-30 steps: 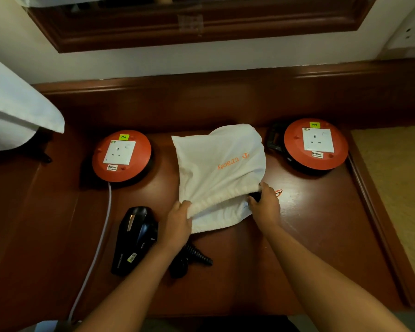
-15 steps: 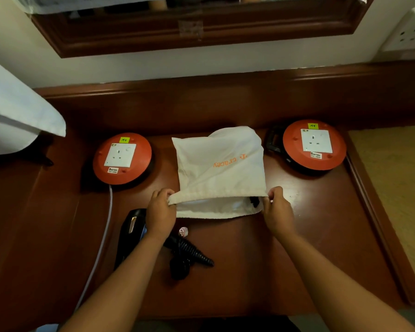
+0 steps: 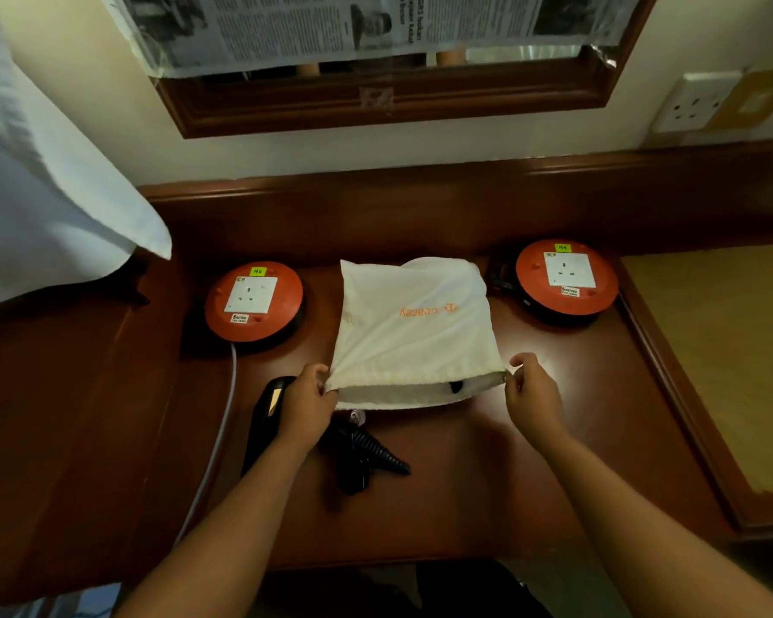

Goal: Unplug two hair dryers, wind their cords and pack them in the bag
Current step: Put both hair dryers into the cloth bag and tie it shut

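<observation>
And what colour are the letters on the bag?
Orange letters on the white bag, clearest in the head view.

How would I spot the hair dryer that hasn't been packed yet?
Start at the white bag in the middle of the wooden desk. Below its left corner, partly under the left hand, lies the black hair dryer with its coiled cord beside it. It alone is black with a gold stripe.

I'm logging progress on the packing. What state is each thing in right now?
Bag: mouth held open, something dark inside.
Left hand: pinches bag's left rim.
Right hand: pinches right rim.
Hair dryer: on desk, unpacked.
Left reel socket: empty.
Right reel socket: empty.
</observation>
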